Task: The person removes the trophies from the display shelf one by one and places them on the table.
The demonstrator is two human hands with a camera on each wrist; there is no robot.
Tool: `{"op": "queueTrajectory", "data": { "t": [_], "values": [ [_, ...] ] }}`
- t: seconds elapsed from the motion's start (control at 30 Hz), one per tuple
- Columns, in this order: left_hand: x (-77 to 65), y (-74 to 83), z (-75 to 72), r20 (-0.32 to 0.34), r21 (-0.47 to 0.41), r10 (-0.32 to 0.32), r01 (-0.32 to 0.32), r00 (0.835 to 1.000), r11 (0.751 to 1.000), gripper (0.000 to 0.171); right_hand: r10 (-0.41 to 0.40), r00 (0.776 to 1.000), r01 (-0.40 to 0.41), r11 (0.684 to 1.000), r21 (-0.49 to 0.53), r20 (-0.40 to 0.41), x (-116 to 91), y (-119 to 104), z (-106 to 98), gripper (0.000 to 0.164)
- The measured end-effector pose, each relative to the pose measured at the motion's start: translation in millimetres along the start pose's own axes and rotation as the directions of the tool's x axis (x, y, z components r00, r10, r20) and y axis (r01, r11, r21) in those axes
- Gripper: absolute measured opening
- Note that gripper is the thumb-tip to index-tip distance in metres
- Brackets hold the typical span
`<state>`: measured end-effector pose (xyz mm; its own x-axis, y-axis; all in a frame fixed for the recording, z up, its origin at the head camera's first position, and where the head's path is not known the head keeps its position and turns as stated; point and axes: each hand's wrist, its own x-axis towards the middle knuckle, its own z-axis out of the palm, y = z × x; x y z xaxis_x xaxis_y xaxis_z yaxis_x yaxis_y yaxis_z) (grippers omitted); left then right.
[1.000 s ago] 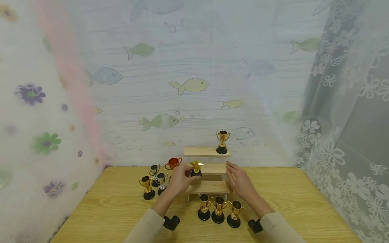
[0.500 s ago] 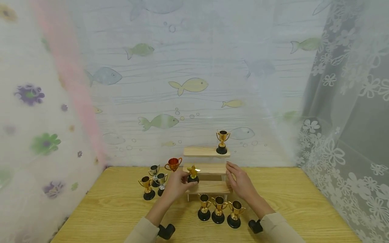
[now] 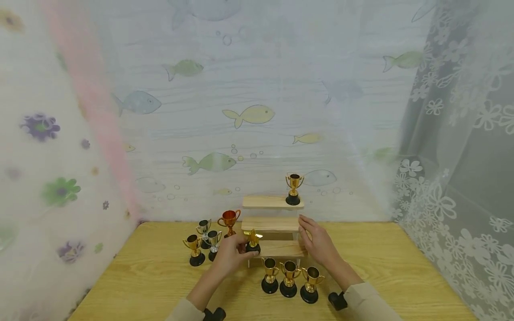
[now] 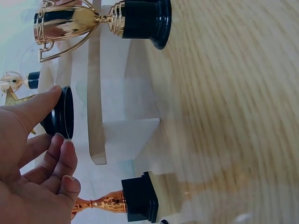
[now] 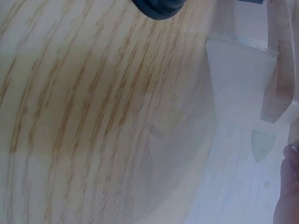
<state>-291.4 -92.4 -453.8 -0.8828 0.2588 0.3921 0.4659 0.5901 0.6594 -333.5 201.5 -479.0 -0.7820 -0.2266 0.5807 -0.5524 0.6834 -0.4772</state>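
Note:
In the head view my left hand [image 3: 230, 255] pinches a small gold star trophy [image 3: 253, 246] by its black base, over the left end of the lowest step of a three-step wooden shelf [image 3: 277, 224]. The left wrist view shows the thumb and fingers around that black base [image 4: 68, 114], the step's edge right beside it. My right hand [image 3: 319, 240], fingers extended, rests against the shelf's right side near the middle step. A gold cup trophy [image 3: 294, 183] stands at the right end of the top step.
Three gold cup trophies [image 3: 289, 278] stand in front of the shelf. Left of it are a copper-red cup [image 3: 229, 219], two silver cups [image 3: 204, 227] and another gold cup [image 3: 194, 245]. A fish-patterned curtain [image 3: 257, 142] hangs behind the wooden table [image 3: 140, 267].
My left hand has brought the star trophy down and slightly left, from in front of the middle step to the lowest step's left end. The right hand stays at the shelf's side.

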Motion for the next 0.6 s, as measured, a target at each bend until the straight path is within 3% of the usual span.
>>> {"op": "queueTrajectory", "data": {
  "t": [0.6],
  "values": [
    [-11.3, -8.3, 2.1, 0.049, -0.009, -0.036, 0.037, 0.998, 0.999, 0.022, -0.002, 1.000, 0.002, 1.000, 0.002, -0.009, -0.6, 1.5, 0.8, 0.038]
  ]
}}
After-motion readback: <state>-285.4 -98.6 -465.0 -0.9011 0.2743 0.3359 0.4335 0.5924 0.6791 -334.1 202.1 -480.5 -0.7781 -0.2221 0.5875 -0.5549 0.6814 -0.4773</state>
